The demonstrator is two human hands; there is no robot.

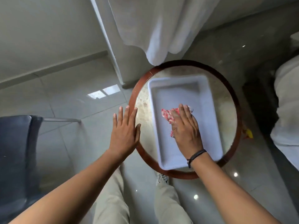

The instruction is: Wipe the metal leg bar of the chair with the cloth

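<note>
A red-and-white patterned cloth [168, 114] lies crumpled inside a white plastic tray [208, 110]. My right hand [186, 126] rests flat on top of the cloth, fingers extended, covering much of it. My left hand [124, 126] hovers open with fingers spread at the left rim of the round table [233, 101], holding nothing. The chair [16, 151] with a dark blue seat stands at the left edge of the view, and its metal leg bar [63, 119] runs along the floor from it toward the right.
The round table has a wooden rim and stone-like top. White curtains [158, 26] hang behind it. A white upholstered seat [286, 102] is at the right. A small yellow object [248, 133] lies on the glossy tiled floor. My legs are below.
</note>
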